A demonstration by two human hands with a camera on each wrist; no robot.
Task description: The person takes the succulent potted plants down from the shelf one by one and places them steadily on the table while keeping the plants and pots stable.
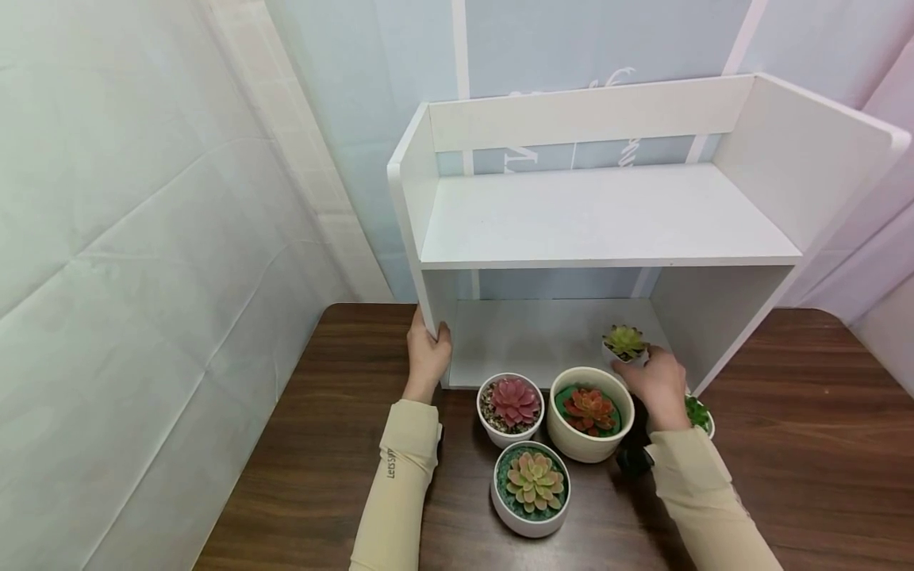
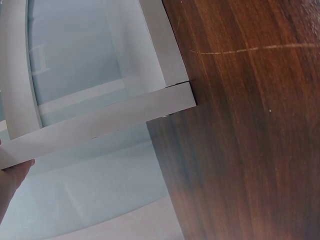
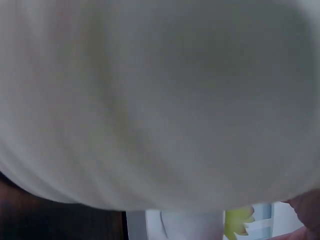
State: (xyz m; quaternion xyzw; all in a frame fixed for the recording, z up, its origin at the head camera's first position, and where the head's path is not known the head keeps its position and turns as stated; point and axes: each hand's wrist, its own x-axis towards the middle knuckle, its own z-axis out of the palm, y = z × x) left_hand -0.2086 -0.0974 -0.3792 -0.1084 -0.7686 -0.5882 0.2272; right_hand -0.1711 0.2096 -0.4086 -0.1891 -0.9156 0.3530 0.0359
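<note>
My right hand (image 1: pixel 657 383) grips a small white pot with a yellow-green succulent (image 1: pixel 624 341) at the right part of the lower shelf board (image 1: pixel 528 337). Whether the pot touches the board cannot be told. In the right wrist view, pale sleeve cloth (image 3: pixel 150 100) covers most of the frame; part of the succulent (image 3: pixel 237 222) shows at the bottom edge. On the other side, my left hand (image 1: pixel 428 355) holds the front edge of the left side panel of the white two-tier shelf (image 1: pixel 607 214). The left wrist view shows that panel (image 2: pixel 110 115) and fingers (image 2: pixel 17 172) against it.
Before the shelf stand a pink succulent pot (image 1: pixel 510 408), a cream pot with a red-orange succulent (image 1: pixel 591 414) and a pale green succulent pot (image 1: pixel 531 488). Another green plant (image 1: pixel 698 414) is partly hidden behind my right wrist. All stand on a dark wooden table (image 1: pixel 314 444).
</note>
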